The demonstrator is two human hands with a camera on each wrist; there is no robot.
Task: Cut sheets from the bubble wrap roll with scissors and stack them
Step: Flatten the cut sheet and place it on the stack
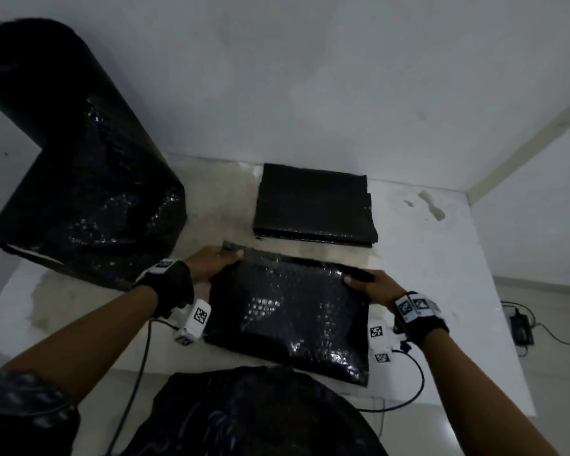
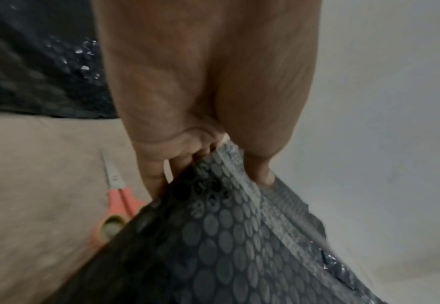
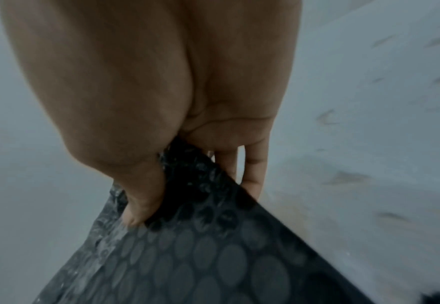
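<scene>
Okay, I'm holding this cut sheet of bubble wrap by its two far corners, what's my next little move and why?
Probably carry the sheet forward and lay it on the stack just beyond it. Your left hand and right hand each pinch a far corner, the sheet looks cut free of the roll, and the scissors lie set down on the table, so stacking seems next.

Bare room, likely makeshift packing space: stained white platform (image 1: 441, 225), plain walls (image 1: 310, 77), tiled floor (image 1: 540, 373).
</scene>
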